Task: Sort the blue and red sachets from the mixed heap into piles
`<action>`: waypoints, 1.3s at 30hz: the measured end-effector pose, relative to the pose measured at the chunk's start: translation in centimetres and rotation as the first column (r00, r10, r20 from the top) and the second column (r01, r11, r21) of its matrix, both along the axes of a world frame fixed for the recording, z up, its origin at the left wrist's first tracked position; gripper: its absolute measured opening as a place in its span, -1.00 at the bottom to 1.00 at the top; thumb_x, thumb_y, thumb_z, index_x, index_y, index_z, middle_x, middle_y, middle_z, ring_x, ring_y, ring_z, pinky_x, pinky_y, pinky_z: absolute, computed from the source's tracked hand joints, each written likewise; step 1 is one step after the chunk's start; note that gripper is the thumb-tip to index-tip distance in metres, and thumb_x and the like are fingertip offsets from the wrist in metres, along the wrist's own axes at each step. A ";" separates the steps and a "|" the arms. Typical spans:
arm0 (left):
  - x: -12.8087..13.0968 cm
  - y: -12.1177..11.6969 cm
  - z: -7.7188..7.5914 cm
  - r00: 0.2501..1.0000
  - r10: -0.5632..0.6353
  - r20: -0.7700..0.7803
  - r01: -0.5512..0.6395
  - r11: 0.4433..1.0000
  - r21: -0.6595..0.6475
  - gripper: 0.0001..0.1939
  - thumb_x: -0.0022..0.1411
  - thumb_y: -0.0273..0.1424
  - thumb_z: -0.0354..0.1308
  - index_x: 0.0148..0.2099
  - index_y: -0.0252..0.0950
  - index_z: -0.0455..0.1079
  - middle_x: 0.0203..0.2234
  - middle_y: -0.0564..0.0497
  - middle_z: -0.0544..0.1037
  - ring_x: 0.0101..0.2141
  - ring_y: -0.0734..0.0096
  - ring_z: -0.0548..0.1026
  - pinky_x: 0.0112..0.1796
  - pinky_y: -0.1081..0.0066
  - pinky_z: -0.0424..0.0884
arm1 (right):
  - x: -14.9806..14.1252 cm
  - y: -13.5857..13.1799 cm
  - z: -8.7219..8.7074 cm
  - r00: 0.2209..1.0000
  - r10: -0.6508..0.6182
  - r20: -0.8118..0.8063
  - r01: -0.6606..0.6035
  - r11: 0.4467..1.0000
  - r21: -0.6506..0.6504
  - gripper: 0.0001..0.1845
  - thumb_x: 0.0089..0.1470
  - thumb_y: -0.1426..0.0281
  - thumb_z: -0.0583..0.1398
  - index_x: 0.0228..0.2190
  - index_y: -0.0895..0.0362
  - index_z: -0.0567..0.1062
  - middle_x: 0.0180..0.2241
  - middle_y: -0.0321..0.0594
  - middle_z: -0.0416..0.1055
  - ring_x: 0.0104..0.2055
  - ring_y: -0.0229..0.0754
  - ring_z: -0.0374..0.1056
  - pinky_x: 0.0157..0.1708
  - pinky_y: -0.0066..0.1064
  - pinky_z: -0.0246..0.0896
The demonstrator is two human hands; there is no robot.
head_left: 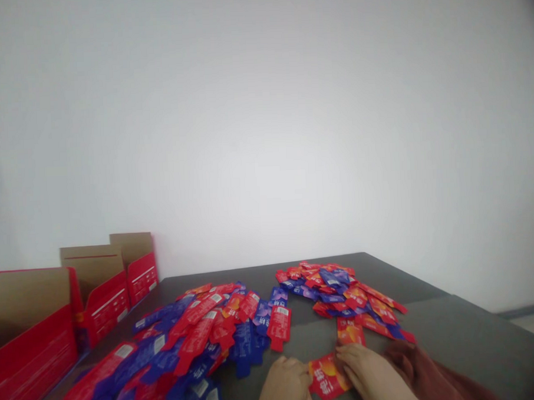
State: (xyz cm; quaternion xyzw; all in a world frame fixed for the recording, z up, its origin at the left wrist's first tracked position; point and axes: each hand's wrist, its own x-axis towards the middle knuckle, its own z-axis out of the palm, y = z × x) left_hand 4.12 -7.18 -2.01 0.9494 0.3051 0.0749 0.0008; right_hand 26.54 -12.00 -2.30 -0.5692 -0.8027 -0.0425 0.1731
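A red and orange packet (326, 376) with white print is between my two hands, near the front edge of the view. My left hand (284, 385) is closed, its fingertips pinching the packet's left end. Over the right end lies my right hand (372, 374), thumb and fingers pressed together on it. Another orange packet (350, 331) lies on the table just beyond my right hand, partly covered by it. A lone red packet (279, 324) with a white label rests face down beyond my left hand.
Left of my hands spreads a large heap of red and blue packets (197, 327). A second heap (332, 285) lies farther back on the dark table (453, 327). Open red cardboard boxes (106, 310) line the left edge. A white wall (264, 135) stands behind.
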 end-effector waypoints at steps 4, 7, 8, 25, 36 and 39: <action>-0.1 1.0 -1.1 0.999 -0.031 -0.015 0.032 0.998 0.045 -0.84 0.19 -0.39 0.19 -0.16 -0.30 0.48 -0.22 -0.04 0.57 -0.18 0.22 0.47 -0.18 0.32 0.32 | -3.3 2.6 -0.7 0.998 0.053 -0.034 -0.054 0.998 -0.022 -0.77 0.25 0.38 0.09 -0.15 0.08 0.51 -0.10 -0.12 0.48 -0.08 -0.06 0.42 -0.04 -0.17 0.32; -0.4 1.7 -1.7 0.999 -0.025 -0.021 0.027 0.995 0.092 -0.84 0.18 -0.35 0.22 -0.19 -0.29 0.49 -0.24 -0.03 0.57 -0.19 0.22 0.47 -0.19 0.31 0.32 | -4.7 2.8 -1.2 0.989 0.144 -0.031 -0.145 0.989 -0.035 -0.68 0.22 0.23 0.16 -0.04 0.08 0.42 0.00 -0.14 0.38 -0.09 -0.11 0.38 -0.12 -0.13 0.35; -0.5 1.8 -1.8 0.999 -0.022 -0.024 0.024 0.994 0.103 -0.85 0.18 -0.35 0.22 -0.20 -0.28 0.49 -0.25 -0.02 0.57 -0.20 0.23 0.47 -0.20 0.31 0.33 | -4.7 2.5 -1.3 0.985 0.171 -0.032 -0.172 0.984 -0.040 -0.65 0.21 0.21 0.17 -0.02 0.08 0.40 0.02 -0.14 0.36 -0.08 -0.11 0.37 -0.12 -0.12 0.35; -1.2 -1.2 0.8 0.976 0.027 0.216 -0.030 0.999 0.009 -0.78 0.10 -0.58 0.01 -0.28 -0.27 0.44 -0.30 0.02 0.54 -0.23 0.30 0.43 -0.15 0.33 0.31 | -5.3 -0.3 -0.5 0.976 0.215 -0.040 -0.214 0.977 0.021 -0.57 0.09 0.58 0.00 -0.09 0.11 0.52 -0.02 -0.14 0.50 0.03 -0.12 0.39 0.12 -0.32 0.17; -2.1 -0.2 -0.3 0.958 0.045 0.285 -0.016 0.995 -0.101 -0.48 0.09 -0.58 0.00 0.09 -0.18 0.40 0.12 0.02 0.40 0.12 0.30 0.30 0.14 0.21 0.16 | -5.3 -3.8 4.2 0.942 0.332 -0.054 -0.336 0.934 -0.119 -0.55 0.11 0.52 0.04 0.00 0.13 0.50 0.02 -0.18 0.47 0.09 -0.17 0.34 0.15 -0.39 0.11; -2.0 -0.1 0.1 0.971 0.026 0.238 0.008 0.990 -0.139 -0.38 0.09 -0.57 -0.04 0.23 -0.24 0.26 0.21 -0.02 0.30 0.20 0.30 0.20 0.19 0.17 0.10 | -6.7 -2.3 3.2 0.952 0.299 -0.061 -0.302 0.951 -0.069 -0.55 0.09 0.53 0.03 -0.04 0.09 0.51 -0.01 -0.16 0.49 0.05 -0.12 0.37 0.11 -0.31 0.18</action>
